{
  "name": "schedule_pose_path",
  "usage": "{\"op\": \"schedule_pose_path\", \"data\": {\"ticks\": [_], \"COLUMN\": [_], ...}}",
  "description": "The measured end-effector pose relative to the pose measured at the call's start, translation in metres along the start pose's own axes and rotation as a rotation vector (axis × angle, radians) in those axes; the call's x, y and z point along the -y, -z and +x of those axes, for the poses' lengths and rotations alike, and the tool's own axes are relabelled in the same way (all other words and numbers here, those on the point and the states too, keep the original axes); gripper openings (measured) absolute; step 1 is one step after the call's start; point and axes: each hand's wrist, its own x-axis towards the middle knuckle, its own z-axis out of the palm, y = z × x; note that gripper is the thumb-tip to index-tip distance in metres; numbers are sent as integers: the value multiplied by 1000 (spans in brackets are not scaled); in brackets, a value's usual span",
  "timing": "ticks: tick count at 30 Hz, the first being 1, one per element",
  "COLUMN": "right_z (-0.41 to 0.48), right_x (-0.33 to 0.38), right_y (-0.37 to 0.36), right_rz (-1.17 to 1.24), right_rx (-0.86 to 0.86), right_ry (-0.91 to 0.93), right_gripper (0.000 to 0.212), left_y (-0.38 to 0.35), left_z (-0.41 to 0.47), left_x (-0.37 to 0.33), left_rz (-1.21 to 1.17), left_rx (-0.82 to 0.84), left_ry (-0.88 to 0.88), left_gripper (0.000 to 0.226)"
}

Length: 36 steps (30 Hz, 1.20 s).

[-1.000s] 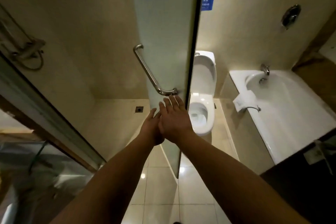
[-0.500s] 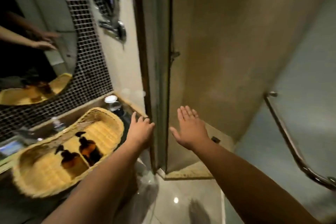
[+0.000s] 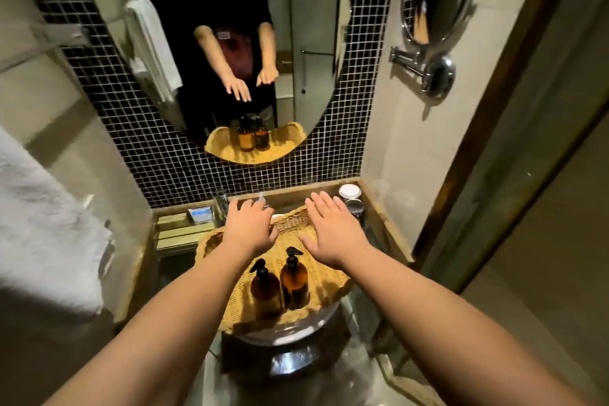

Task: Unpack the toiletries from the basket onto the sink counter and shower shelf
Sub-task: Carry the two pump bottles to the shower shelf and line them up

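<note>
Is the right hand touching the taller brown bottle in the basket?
Apart. In the head view the right hand hovers open over the basket, and the mirror shows a clear gap between it and the taller bottle.

Two amber pump bottles (image 3: 265, 288) stand side by side at the woven yellow basket (image 3: 329, 277)'s near end — its far half lies bare.
</note>
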Motion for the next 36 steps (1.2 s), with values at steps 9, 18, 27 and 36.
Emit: {"op": "schedule_pose_path", "data": {"ticks": [9, 18, 27, 36], "right_z": [60, 20, 23, 31], "right_x": [4, 22, 22, 33], "right_y": [-19, -101, -139, -178], "right_rz": [-4, 471, 846, 803], "right_rx": [122, 262, 317, 285], "right_ry": [202, -49, -360, -360], "right_gripper": [85, 104, 69, 77], "left_y": [-25, -103, -138, -161], "left_z": [-21, -66, -55, -48], "left_x": [35, 16, -14, -25], "left_rz": [-71, -169, -418, -717], "left_rx": [135, 477, 507, 381], "left_ry": [232, 198, 316, 456], "left_gripper": [53, 68, 76, 73]}}
